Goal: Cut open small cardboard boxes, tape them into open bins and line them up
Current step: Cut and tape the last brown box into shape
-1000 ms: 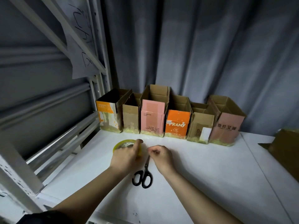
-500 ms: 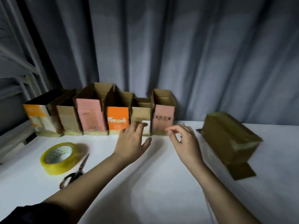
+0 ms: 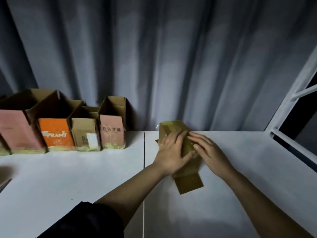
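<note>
A brown cardboard box (image 3: 187, 176) wrapped in yellowish tape lies on its side on the white table (image 3: 85, 177), one flap sticking out toward me. My left hand (image 3: 173, 150) lies on its left side with fingers spread and nearly straight. My right hand (image 3: 207, 150) rests on its right side, fingers extended over the top. A row of open-topped bins stands at the back left: a pink one (image 3: 18, 133), an orange one (image 3: 56, 133), a plain brown one (image 3: 85, 133) and a pink one with printed characters (image 3: 112, 131).
Grey curtains (image 3: 154, 57) hang behind the table. A white metal frame (image 3: 295, 103) rises at the right edge. A seam (image 3: 144, 152) runs across the tabletop between the bins and the box. A blurred dark object (image 3: 5, 182) shows at the far left edge.
The view has swung right, leaving the tape roll and scissors behind at the left. Both hands have moved from mid-air over the table onto the taped brown box.
</note>
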